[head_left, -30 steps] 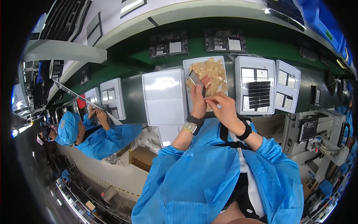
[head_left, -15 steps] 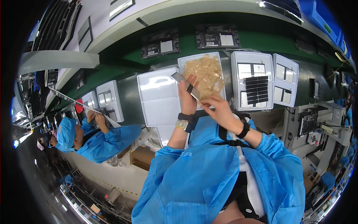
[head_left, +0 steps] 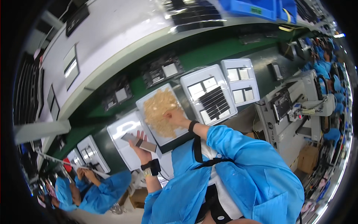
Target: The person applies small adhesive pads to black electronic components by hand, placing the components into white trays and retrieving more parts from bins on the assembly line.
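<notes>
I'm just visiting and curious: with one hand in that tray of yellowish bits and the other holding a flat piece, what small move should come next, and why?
Probably pinch one piece: the right hand already rests on the yellowish pieces in the white tray, while the left hand holds the flat grey part ready beside it.

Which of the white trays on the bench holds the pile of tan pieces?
The middle tray, the one the right hand reaches into. The tray to its left looks bare, and the trays to its right hold dark and pale rectangular panels.
</notes>
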Motion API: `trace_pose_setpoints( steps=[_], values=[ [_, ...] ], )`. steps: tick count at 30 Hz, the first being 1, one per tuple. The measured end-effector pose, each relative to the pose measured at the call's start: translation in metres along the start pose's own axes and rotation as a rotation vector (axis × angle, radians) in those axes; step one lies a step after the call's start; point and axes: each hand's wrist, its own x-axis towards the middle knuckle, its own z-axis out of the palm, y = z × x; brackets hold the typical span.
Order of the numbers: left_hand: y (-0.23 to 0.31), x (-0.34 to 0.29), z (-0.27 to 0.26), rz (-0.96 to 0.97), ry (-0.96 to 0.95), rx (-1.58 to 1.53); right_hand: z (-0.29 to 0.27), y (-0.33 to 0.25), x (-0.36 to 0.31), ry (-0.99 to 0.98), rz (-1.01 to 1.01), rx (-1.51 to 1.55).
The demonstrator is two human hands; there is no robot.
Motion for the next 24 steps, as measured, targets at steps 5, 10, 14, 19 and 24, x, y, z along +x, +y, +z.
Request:
trace_pose_setpoints(
  steps=[5, 10, 14, 19, 24],
  values=[
    [-0.023, -0.012, 0.036, -0.086, 0.097, 0.077, -0.081, -0.029, -0.014, 0.020, -0.083, -0.265],
    [-0.055, -0.023, 0.116, -0.088, 0.023, 0.234, -0.277, -0.025, -0.003, -0.067, 0.098, 0.454],
    [-0.085, -0.039, 0.182, -0.038, -0.021, 0.368, -0.454, 0.052, 0.017, 0.233, 0.052, 0.549],
    [-0.133, -0.069, 0.262, -0.028, -0.112, 0.465, -0.641, 0.212, 0.062, 0.669, 0.217, 0.381],
    [-0.173, -0.107, 0.297, -0.047, -0.096, 0.613, -0.756, 0.335, 0.112, 0.764, 0.360, -0.267]
  ],
)
